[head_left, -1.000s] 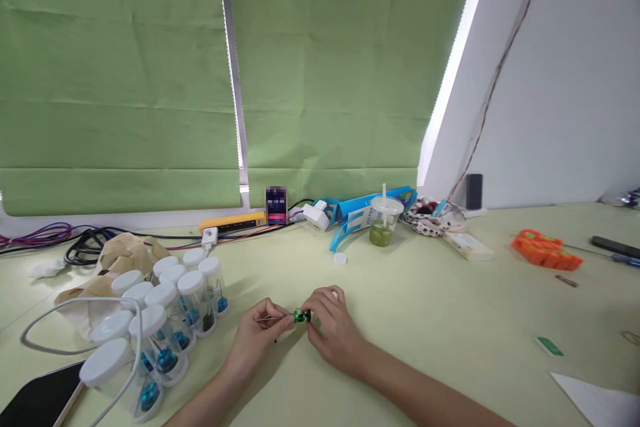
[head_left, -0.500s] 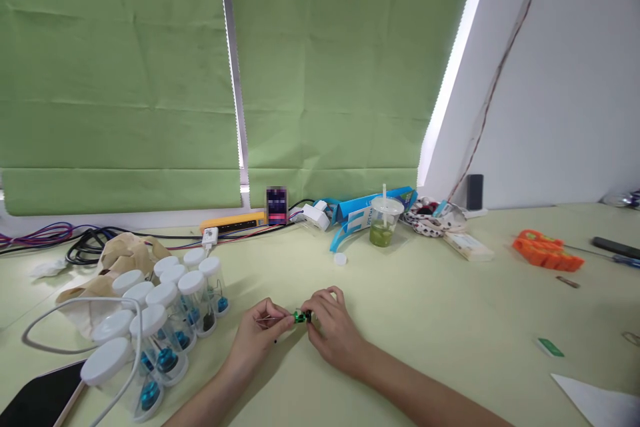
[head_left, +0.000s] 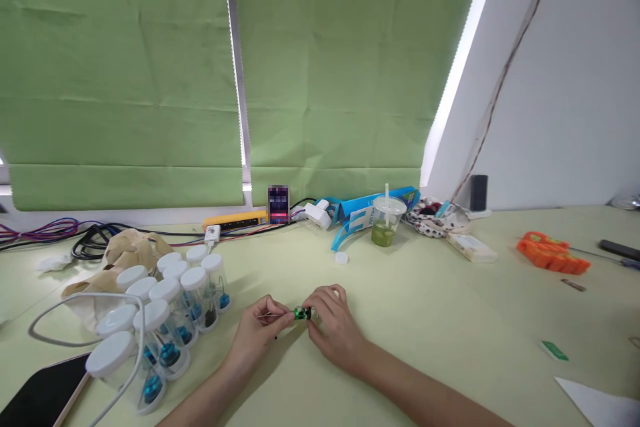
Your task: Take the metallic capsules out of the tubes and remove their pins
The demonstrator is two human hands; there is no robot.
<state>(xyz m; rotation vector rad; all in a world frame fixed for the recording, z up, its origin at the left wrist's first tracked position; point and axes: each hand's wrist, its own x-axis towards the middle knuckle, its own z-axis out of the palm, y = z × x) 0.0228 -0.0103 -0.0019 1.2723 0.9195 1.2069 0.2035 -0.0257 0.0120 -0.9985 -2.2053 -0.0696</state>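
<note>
Head view: bare left hand (head_left: 253,335) and bare right hand (head_left: 336,329) pinch a small shiny green-and-black part (head_left: 303,313) (fiddly); loose fingertips could drop it.

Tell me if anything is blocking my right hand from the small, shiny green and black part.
Nothing visible does: your right hand is already at the black end of the small part, your left hand at its green end. The white-lidded clear tubes stand off to the left.

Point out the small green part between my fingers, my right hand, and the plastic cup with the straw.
Green part (head_left: 300,313): head view, its middle.
Right hand (head_left: 336,325): head view, back of hand.
Plastic cup (head_left: 383,234): head view, lower wall.
</note>
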